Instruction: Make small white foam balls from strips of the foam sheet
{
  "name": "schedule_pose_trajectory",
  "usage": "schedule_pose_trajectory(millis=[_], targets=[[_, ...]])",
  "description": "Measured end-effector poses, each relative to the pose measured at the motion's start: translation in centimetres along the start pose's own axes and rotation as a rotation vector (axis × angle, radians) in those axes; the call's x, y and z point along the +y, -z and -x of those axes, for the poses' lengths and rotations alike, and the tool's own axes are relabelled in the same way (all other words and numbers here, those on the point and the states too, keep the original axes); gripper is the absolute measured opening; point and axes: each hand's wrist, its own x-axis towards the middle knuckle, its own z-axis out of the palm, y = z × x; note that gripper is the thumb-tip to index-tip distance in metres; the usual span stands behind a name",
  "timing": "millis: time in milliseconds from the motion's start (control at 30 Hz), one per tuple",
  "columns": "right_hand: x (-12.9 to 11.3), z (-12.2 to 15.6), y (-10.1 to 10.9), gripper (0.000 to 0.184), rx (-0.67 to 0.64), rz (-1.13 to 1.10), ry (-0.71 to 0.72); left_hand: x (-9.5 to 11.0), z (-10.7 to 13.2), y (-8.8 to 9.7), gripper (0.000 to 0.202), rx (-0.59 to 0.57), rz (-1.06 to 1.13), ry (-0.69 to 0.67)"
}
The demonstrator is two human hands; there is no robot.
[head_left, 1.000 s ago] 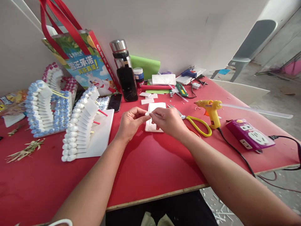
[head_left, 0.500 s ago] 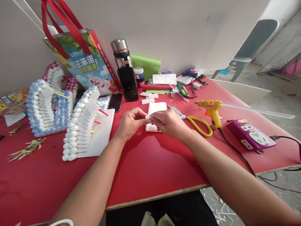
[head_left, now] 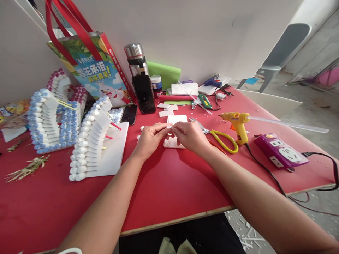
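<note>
My left hand (head_left: 149, 140) and my right hand (head_left: 191, 137) meet in front of me, both with fingers pinched on a small white paper roll (head_left: 168, 127). Beneath them lies a stack of white tissue paper (head_left: 177, 119), partly covered by my fingers. Just left of my left hand, small white rolls (head_left: 142, 128) rest on the red table. To the right of my right hand are scissors with yellow handles (head_left: 225, 141), with a red handle partly hidden by that hand.
A white curved model (head_left: 90, 141) and a blue-and-white one (head_left: 43, 120) stand at left. Behind are a shopping bag (head_left: 92, 70), a flask (head_left: 135, 58) and a phone (head_left: 143, 93). At right are a yellow glue gun (head_left: 237, 125) and a purple power strip (head_left: 280, 151) with trailing cables.
Both hands have shifted slightly up and right, with the fingers re-angled around the paper roll. Small white rolls beside my left hand and a red handle by my right are now visible.
</note>
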Motion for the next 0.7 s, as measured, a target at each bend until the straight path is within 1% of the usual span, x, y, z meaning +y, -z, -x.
schedule_pose_trajectory(millis=[200, 333, 367, 400, 433, 567, 633, 700], targets=[[-0.3, 0.2, 0.0, 0.029, -0.012, -0.018, -0.04, -0.3, 0.1, -0.1, 0.026, 0.05, -0.046, -0.067], [-0.7, 0.3, -0.4, 0.025, 0.03, 0.049, -0.02, -0.4, 0.1, -0.6, 0.022, 0.127, -0.086, -0.13], [-0.8, 0.3, -0.5, 0.024, 0.036, 0.033, -0.026, -0.4, 0.1, -0.7, 0.022, 0.147, -0.086, -0.135], [-0.8, 0.2, -0.4, 0.025, 0.028, -0.031, -0.052, -0.4, 0.1, -0.7, 0.022, 0.156, -0.08, -0.132], [-0.9, 0.1, -0.3, 0.027, 0.005, -0.147, -0.104, -0.3, 0.0, -0.7, 0.023, 0.152, -0.067, -0.121], [-0.6, -0.7, 0.8, 0.045, -0.156, -0.824, -0.468, -0.1, -0.1, -0.4, 0.029, 0.088, 0.015, -0.067], [-0.4, -1.0, 1.1, 0.045, -0.245, -1.055, -0.598, 0.0, -0.1, -0.2, 0.031, 0.082, 0.04, -0.068], [-0.2, -1.1, 1.3, 0.038, -0.337, -1.206, -0.665, 0.0, 0.0, -0.1, 0.032, 0.078, 0.03, -0.076]])
